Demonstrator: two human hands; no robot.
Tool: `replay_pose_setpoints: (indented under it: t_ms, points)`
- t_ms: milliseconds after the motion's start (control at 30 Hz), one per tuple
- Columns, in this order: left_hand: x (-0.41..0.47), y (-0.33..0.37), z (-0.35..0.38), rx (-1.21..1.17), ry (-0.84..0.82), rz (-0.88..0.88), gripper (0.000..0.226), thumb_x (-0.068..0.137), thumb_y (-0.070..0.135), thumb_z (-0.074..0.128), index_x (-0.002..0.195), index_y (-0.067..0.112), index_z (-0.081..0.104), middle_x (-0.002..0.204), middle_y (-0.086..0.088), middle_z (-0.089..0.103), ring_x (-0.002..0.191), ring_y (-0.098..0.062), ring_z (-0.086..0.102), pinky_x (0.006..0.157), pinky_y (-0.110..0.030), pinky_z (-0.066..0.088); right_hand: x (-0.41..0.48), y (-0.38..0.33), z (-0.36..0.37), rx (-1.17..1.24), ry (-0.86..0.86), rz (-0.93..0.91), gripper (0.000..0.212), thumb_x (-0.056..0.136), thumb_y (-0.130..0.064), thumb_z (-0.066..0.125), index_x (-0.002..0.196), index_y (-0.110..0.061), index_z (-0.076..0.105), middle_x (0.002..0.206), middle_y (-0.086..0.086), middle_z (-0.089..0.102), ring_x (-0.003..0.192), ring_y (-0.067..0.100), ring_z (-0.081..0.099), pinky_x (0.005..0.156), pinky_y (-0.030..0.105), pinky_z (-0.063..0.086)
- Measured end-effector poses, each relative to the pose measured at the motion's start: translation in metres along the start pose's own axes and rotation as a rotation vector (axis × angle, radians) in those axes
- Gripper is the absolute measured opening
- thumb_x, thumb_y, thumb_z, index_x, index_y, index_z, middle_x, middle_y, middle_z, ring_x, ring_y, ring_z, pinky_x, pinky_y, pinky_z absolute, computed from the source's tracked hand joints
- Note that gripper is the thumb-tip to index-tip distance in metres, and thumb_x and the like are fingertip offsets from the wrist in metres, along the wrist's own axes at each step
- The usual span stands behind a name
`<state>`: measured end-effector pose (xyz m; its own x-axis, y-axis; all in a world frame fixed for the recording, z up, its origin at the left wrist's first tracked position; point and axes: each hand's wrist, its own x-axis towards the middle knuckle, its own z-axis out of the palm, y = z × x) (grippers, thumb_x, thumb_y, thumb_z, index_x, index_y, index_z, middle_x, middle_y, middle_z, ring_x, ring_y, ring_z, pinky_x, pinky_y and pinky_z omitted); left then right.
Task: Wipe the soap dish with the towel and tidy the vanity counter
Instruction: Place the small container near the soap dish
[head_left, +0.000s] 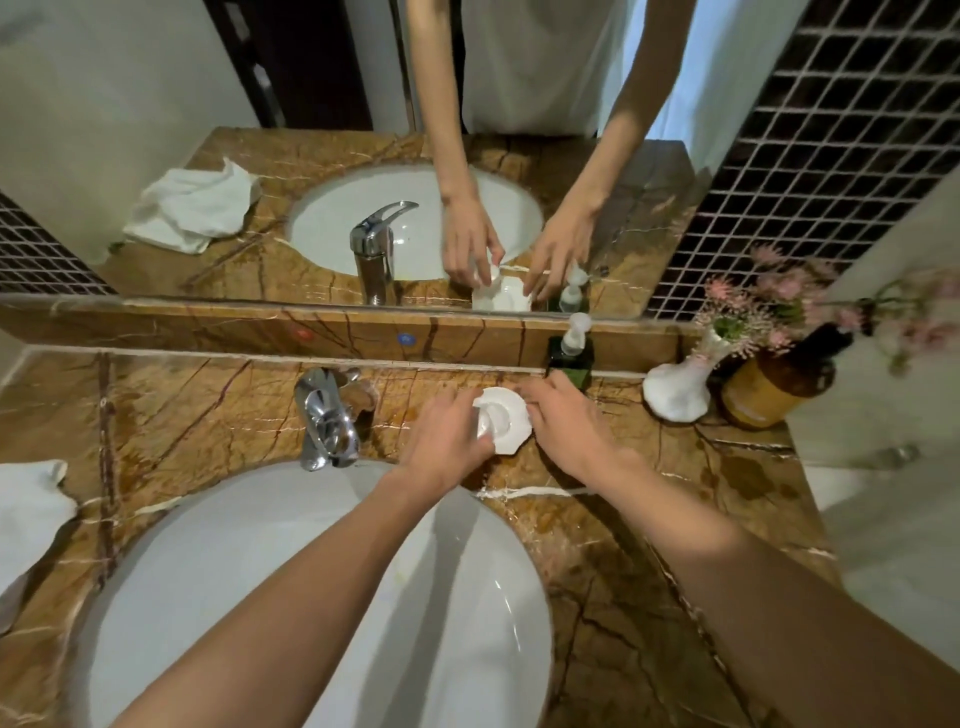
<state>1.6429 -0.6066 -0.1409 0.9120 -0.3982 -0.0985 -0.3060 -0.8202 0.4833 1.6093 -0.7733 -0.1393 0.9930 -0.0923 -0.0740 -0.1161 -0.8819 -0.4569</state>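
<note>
The white scalloped soap dish (508, 423) sits on the brown marble counter (208, 405), behind the basin and right of the tap. My left hand (447, 441) covers the dish's left side, its fingers closed on a small white piece, apparently soap (485, 422), held over the dish. My right hand (566, 431) grips the dish's right rim with its fingertips. The mirror shows the same hold. The white towel (26, 514) lies crumpled at the counter's far left edge, away from both hands.
A chrome tap (327, 415) stands behind the white basin (260, 571). A green pump bottle (570, 353) is just behind the dish. A white vase of pink flowers (678, 389) and an amber bottle (769, 384) stand at the right. Water marks the counter at the right.
</note>
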Motion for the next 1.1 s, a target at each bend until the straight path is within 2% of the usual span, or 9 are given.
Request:
replay_pose_setpoints:
  t_ms: [167,333,500,700,867,967,1100]
  points:
    - [0.023,0.009,0.011,0.064,-0.055,0.038,0.065,0.071,0.028,0.070,0.130,0.015,0.048,0.123,-0.014,0.057,0.114,-0.030,0.048,0.097,-0.040,0.040,-0.007,0.011,0.004,-0.002,0.006,0.059,0.033,0.096,-0.013,0.048,0.127,-0.023,0.052,0.107,0.003,0.052,0.095,0.026,0.056,0.080,0.039,0.050]
    - [0.030,0.013,0.022,0.066,-0.062,0.063,0.063,0.073,0.028,0.069,0.131,0.013,0.048,0.128,-0.014,0.056,0.117,-0.031,0.048,0.100,-0.041,0.040,-0.010,0.017,0.013,-0.002,-0.025,0.087,0.042,0.095,-0.006,0.046,0.132,-0.025,0.050,0.121,0.005,0.056,0.108,0.028,0.055,0.090,0.042,0.048]
    - [0.032,0.013,0.027,0.084,-0.053,0.094,0.060,0.075,0.026,0.070,0.130,0.012,0.048,0.127,-0.013,0.055,0.116,-0.030,0.048,0.098,-0.039,0.039,-0.011,0.017,0.018,-0.006,-0.035,0.093,0.039,0.096,-0.008,0.047,0.130,-0.023,0.055,0.122,0.005,0.056,0.104,0.027,0.057,0.085,0.039,0.049]
    - [0.032,0.013,0.032,0.083,-0.014,0.098,0.049,0.077,0.022,0.068,0.122,0.014,0.050,0.117,-0.009,0.061,0.104,-0.026,0.053,0.083,-0.032,0.040,-0.013,0.011,0.023,0.001,-0.049,0.051,0.042,0.089,0.004,0.051,0.123,-0.019,0.060,0.123,0.005,0.058,0.105,0.025,0.058,0.086,0.038,0.051]
    - [0.032,0.011,0.035,0.086,-0.011,0.099,0.049,0.077,0.024,0.069,0.121,0.014,0.050,0.115,-0.008,0.061,0.104,-0.025,0.053,0.079,-0.030,0.039,-0.015,0.011,0.021,0.014,-0.076,0.048,0.050,0.087,0.008,0.050,0.128,-0.019,0.055,0.125,0.005,0.054,0.103,0.026,0.057,0.085,0.039,0.050]
    - [0.030,0.011,0.035,0.095,-0.007,0.114,0.054,0.078,0.030,0.065,0.126,0.013,0.049,0.122,-0.009,0.055,0.112,-0.025,0.048,0.091,-0.036,0.043,-0.017,0.010,0.019,0.032,-0.072,0.061,0.045,0.090,0.002,0.050,0.130,-0.018,0.053,0.124,0.005,0.052,0.099,0.025,0.057,0.085,0.041,0.051]
    - [0.020,0.010,0.028,0.117,0.023,0.159,0.053,0.084,0.037,0.054,0.129,0.010,0.050,0.137,-0.012,0.047,0.126,-0.027,0.041,0.107,-0.042,0.037,-0.023,0.003,0.015,0.010,0.008,0.043,0.040,0.091,-0.007,0.055,0.129,-0.017,0.052,0.123,0.004,0.049,0.094,0.022,0.057,0.080,0.038,0.052]
